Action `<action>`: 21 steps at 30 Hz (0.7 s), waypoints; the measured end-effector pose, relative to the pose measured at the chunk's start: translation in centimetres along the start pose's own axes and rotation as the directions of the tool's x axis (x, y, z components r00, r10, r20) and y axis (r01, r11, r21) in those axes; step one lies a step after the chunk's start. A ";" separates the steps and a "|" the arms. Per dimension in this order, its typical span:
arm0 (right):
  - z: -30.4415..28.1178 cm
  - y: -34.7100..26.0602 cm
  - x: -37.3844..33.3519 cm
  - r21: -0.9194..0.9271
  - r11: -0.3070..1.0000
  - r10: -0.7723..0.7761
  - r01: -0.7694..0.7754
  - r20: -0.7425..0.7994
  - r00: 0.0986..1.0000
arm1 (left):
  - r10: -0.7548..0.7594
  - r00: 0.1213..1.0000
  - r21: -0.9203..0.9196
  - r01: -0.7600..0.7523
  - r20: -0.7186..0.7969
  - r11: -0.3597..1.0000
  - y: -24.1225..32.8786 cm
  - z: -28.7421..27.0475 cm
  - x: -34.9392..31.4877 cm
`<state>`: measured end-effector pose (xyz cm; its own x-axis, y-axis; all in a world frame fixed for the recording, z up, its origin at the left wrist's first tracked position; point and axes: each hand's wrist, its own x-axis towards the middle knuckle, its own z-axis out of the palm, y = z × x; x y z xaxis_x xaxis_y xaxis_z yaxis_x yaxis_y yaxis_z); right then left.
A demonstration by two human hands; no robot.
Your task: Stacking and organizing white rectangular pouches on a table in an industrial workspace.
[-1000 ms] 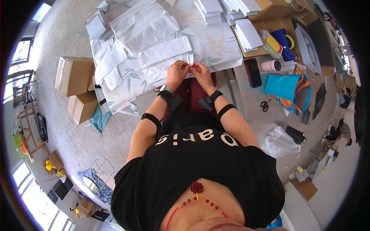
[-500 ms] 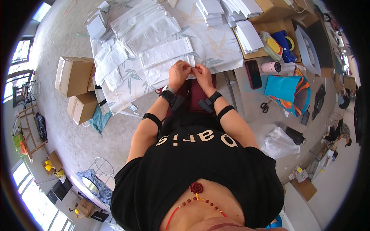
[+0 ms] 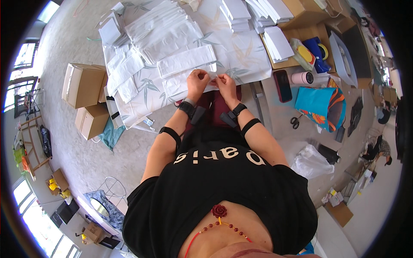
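Observation:
At the near edge of the table, my left hand (image 3: 196, 86) and my right hand (image 3: 226, 89) are close together, thumbs pinched against forefingers. The fingertips are at the edge of a thin white plastic bag (image 3: 174, 84) lying flat on the cloth. My right fingers pinch its edge; whatever is between my left fingertips is too small to make out. Just beyond lies a folded white strip-like bag (image 3: 187, 61). A thick pile of flat white bags (image 3: 161, 32) lies farther off, with more loose white bags (image 3: 124, 71) to the left.
Stacks of white paper pieces (image 3: 277, 45) lie at the far right, by an open cardboard box (image 3: 303, 15). On the right are a phone (image 3: 282, 86), a pink cup (image 3: 302, 78), scissors (image 3: 295, 122) and a blue patterned bag (image 3: 318, 103). Cardboard boxes (image 3: 84, 86) stand left of the table.
My fingertips, which met at the bag's edge, are now slightly apart. My left hand has shifted a little left and its fingers have loosened somewhat. The piles on the table stay as they were.

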<state>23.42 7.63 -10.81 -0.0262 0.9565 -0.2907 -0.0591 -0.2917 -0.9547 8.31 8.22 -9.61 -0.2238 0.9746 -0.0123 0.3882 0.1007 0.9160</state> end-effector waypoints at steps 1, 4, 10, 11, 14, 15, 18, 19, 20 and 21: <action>0.1 -0.4 0.0 0.005 1.000 0.018 -0.018 0.011 1.000 | -0.057 0.998 -0.043 0.057 -0.008 0.997 -0.2 -0.2 0.2; 0.0 -0.6 -0.1 0.027 0.999 0.041 -0.041 0.008 0.999 | -0.135 0.990 -0.216 0.138 0.030 0.967 -0.6 -0.9 0.4; 0.2 -1.0 0.0 -0.012 0.995 0.098 -0.098 -0.015 0.995 | -0.122 0.993 -0.403 0.111 0.000 0.909 -1.8 -3.4 0.4; 0.2 -1.1 0.0 -0.002 0.994 0.106 -0.106 -0.028 0.994 | -0.131 0.991 -0.367 0.126 0.011 0.922 -1.8 -3.8 0.4; 0.4 -1.4 -0.1 0.047 0.991 0.125 -0.125 -0.011 0.992 | -0.196 0.979 -0.557 0.196 0.062 0.807 -2.1 -4.9 0.3; 0.4 -1.5 -0.2 0.047 0.991 0.123 -0.122 -0.010 0.992 | -0.194 0.979 -0.558 0.194 0.059 0.807 -2.3 -5.3 0.2; 0.2 -1.8 -0.1 0.046 0.986 0.161 -0.160 -0.016 0.987 | -0.302 0.952 -0.798 0.226 0.059 0.558 -2.4 -6.9 -0.6; -0.1 -1.7 0.1 0.053 0.980 0.191 -0.190 -0.013 0.982 | -0.299 0.952 -0.800 0.226 0.061 0.556 -2.6 -7.4 -1.0; -0.5 -1.6 0.2 0.060 0.974 0.220 -0.219 -0.011 0.975 | -0.326 0.944 -0.832 0.220 0.050 0.509 -2.6 -7.9 -1.3; -0.4 -2.0 0.3 0.056 0.974 0.219 -0.218 -0.002 0.976 | -0.357 0.934 -0.861 0.206 0.030 0.465 -2.9 -8.5 -1.7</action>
<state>23.88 8.46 -9.04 -0.0364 0.8695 -0.4925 -0.1082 -0.4934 -0.8631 0.00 4.58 -8.86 -0.3205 0.8800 -0.3504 -0.6354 0.0747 0.7686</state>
